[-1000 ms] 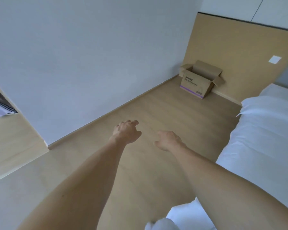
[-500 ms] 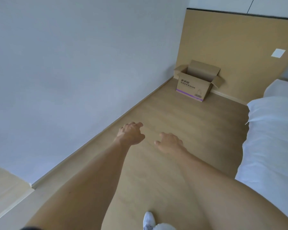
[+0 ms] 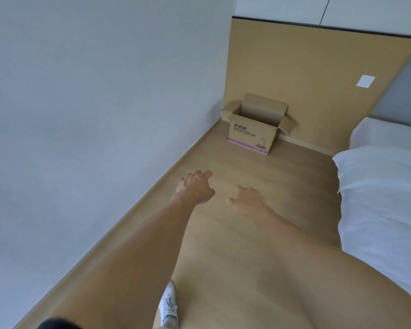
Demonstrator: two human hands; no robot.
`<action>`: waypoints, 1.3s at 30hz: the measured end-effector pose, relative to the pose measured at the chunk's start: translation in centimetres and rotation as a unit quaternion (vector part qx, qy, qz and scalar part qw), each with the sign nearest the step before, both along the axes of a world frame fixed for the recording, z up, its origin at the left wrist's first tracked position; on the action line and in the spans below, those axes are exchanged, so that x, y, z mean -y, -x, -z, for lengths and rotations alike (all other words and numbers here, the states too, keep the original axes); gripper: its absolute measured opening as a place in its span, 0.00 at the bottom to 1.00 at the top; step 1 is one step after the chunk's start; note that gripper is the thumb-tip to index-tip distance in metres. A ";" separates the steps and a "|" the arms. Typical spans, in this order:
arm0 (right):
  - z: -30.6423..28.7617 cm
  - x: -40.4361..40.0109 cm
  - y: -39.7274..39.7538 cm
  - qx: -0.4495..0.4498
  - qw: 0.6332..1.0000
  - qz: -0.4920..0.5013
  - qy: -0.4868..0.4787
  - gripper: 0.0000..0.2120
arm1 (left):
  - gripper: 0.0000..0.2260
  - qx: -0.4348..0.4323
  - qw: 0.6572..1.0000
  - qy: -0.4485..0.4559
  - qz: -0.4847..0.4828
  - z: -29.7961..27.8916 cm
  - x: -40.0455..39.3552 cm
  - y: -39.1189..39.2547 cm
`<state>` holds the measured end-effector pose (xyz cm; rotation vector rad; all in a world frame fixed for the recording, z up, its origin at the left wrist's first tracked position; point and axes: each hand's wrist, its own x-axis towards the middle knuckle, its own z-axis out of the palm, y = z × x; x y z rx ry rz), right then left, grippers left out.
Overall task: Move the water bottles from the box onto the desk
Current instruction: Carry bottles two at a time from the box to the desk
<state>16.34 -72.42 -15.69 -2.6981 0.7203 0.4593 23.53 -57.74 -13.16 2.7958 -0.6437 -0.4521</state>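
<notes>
At 6 o'clock, at the bottom edge, a white laced sneaker [image 3: 168, 307] stands on the pale wood-look plank floor [image 3: 235, 233]. Both bare forearms run up toward 12 o'clock. The left hand [image 3: 196, 186] and the right hand [image 3: 246, 198] hang side by side in mid-air with fingers loosely curled; neither holds anything.

To 3 o'clock lies the white-sheeted bed [image 3: 380, 198], its edge just beside the right arm. The plain grey-white wall [image 3: 81, 115] fills 9 o'clock.

Farthest off, at about 1 o'clock from the hands and well apart from them, sits the open brown cardboard box with a purple stripe [image 3: 253, 135], flaps up, against the tan wooden wall panel [image 3: 294, 67] in the corner. Its long side runs left to right across the view. The bottles cannot be seen inside it, and the desk is out of view. Both hands are about equally far from the box, the left perhaps slightly ahead, so walking closer looks needed before any reach.
</notes>
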 end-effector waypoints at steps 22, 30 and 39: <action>-0.8 13.5 -30.4 -0.012 0.985 0.174 0.013 0.25 | 0.28 -0.024 0.984 0.022 0.177 1.5 17.1 -36.3; 1.5 21.8 -39.3 -0.013 0.980 0.195 -0.025 0.30 | 0.27 -0.039 0.983 0.002 0.179 3.8 25.2 -45.6; 1.9 34.9 -52.5 0.004 0.985 0.166 -0.048 0.31 | 0.16 -0.021 0.987 0.019 0.157 2.1 37.7 -58.8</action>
